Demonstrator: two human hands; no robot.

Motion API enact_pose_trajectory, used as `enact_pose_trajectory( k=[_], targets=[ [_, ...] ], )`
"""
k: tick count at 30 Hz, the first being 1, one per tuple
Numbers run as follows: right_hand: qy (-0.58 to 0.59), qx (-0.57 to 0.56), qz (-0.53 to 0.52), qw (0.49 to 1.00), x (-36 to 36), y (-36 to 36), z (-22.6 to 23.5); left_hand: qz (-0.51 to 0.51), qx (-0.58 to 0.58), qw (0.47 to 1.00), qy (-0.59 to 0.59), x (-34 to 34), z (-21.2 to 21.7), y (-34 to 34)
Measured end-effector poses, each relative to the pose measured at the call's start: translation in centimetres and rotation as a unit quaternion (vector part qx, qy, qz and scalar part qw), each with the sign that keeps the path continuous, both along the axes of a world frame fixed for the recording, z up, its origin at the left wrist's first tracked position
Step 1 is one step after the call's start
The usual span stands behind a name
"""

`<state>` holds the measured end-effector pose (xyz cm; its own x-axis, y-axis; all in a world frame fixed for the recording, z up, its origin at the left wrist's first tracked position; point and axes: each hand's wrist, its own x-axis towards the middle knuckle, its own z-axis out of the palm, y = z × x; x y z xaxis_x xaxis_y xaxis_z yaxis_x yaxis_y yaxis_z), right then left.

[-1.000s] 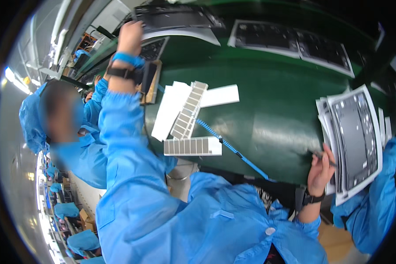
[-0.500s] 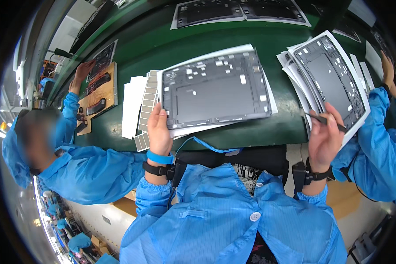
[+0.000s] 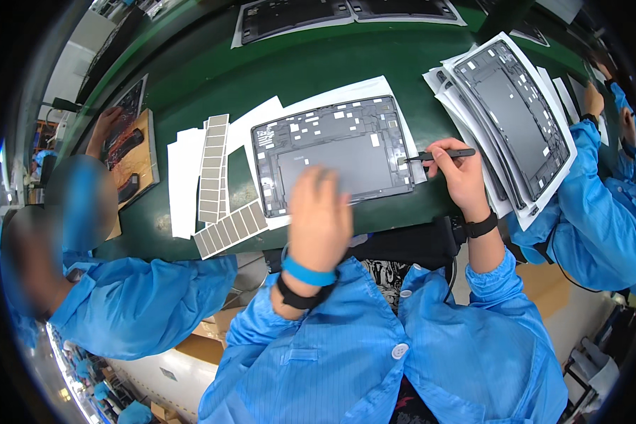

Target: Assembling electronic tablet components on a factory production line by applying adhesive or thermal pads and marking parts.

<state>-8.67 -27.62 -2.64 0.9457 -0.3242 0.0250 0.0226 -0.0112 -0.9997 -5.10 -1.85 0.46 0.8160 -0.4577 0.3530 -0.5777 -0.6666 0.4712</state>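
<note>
Head view, watched from my remote seat: the person's two hands stand well apart over the near side of the green table (image 3: 374, 60). A dark panel (image 3: 364, 166) lies flat near the middle, on white paper (image 3: 332, 95) that shows past its far edge. Left hand (image 3: 319, 219) is blurred above the panel's near left part; I cannot tell whether its fingers touch the surface or hold anything. Blue band (image 3: 308, 273) on that wrist. Right hand (image 3: 459, 177) is closed on black tweezers (image 3: 446, 154), which point left, tips at the panel's right edge; contact there I cannot make out. Left of the panel I note a strip of grey labels (image 3: 213, 169), a second label strip (image 3: 232, 230) slanting nearer, and white sheets (image 3: 184, 180) beside them. To the right, a tilted stack of similar panels (image 3: 509, 120) with paper between. Far side, two more panels (image 3: 297, 21) side by side. Farther left, a co-worker's hand (image 3: 104, 127) by a wooden board (image 3: 145, 162); on the right, another worker's blue sleeve (image 3: 586, 169) beside the stack.
</note>
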Motion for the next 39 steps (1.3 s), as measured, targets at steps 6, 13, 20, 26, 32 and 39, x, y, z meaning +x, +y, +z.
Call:
enact_pose_trajectory(
  k=[6, 13, 20, 26, 32, 39],
  targets=[
    [0.026, -0.056, 0.001, 0.998, -0.7, 0.6, 0.7, -0.097, -0.066, 0.993, 0.022, -1.2, -2.8, -6.9],
    [0.053, -0.12, -0.009, 0.991, -0.6, 1.2, 1.2, -0.094, -0.038, 0.995, 0.017, -1.0, -3.7, -7.2],
    [0.035, -0.201, 0.004, 0.979, -0.3, 1.1, 1.9, -0.09, -0.023, 0.996, 0.019, -1.2, -3.7, -7.5],
    [-0.004, -0.276, 0.0, 0.961, -0.3, 1.5, 2.0, -0.1, 0.003, 0.995, 0.015, -1.2, -3.6, -7.6],
    [-0.014, -0.271, -0.022, 0.962, 0.2, 2.5, 1.4, -0.056, 0.102, 0.993, -0.034, -1.9, -4.1, -8.0],
    [-0.085, -0.052, -0.125, 0.987, -1.1, 3.2, 3.5, -0.033, -0.007, 0.999, 0.003, -2.4, -1.0, 1.6]
  ],
)
